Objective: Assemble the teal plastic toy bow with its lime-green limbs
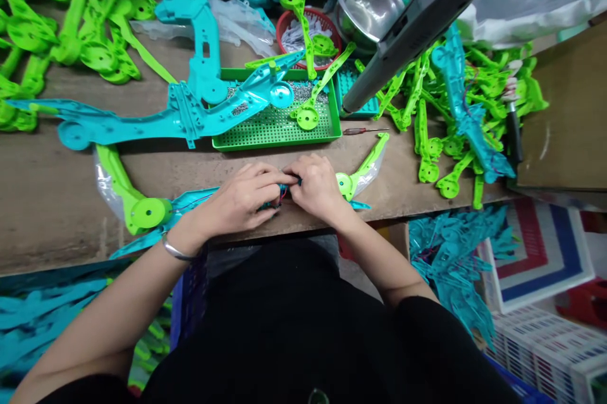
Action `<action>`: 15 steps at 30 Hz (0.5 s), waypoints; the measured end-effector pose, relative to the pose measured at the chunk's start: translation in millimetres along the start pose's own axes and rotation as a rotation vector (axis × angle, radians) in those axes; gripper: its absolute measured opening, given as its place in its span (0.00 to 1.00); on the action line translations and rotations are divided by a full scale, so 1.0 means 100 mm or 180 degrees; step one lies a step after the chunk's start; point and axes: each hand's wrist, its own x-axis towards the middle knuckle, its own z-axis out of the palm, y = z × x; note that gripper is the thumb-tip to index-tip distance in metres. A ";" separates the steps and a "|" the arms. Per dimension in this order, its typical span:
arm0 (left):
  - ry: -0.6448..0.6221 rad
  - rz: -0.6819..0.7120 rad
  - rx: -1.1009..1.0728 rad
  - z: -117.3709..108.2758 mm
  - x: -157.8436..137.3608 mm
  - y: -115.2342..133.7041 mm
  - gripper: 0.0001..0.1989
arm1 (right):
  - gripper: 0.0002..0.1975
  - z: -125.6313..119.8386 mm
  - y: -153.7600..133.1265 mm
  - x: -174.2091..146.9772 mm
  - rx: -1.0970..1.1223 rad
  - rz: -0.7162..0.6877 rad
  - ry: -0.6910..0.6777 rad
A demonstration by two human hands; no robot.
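A turquoise plastic toy body lies along the table's front edge, its middle covered by both my hands. At its left end is a lime-green leg with clear plastic; a second green leg sticks out at the right. My left hand is closed over the body, fingers bent around its middle. With fingertips pinched together, my right hand meets the left one above a small dark part that the fingers mostly hide. Thin red and blue wires show between the hands.
Behind my hands stands a green perforated tray with screws, and a turquoise shell lies partly across it. A small screwdriver rests beside it. A grey post slants in. Green parts pile up at right, near a cardboard box.
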 end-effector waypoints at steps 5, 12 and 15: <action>0.0186 -0.0183 -0.0309 0.00 0.01 -0.05 0.05 | 0.15 -0.10 0.16 0.00 0.0793 -0.0297 -0.0037; 0.0513 -0.0928 -0.0260 0.08 -0.07 -0.07 0.21 | 0.07 -0.27 0.36 -0.36 0.0470 -0.0623 0.0549; 0.0512 -0.0938 -0.0180 0.09 -0.09 -0.03 0.29 | 0.08 -0.22 0.31 -0.52 -0.0061 -0.1078 0.0272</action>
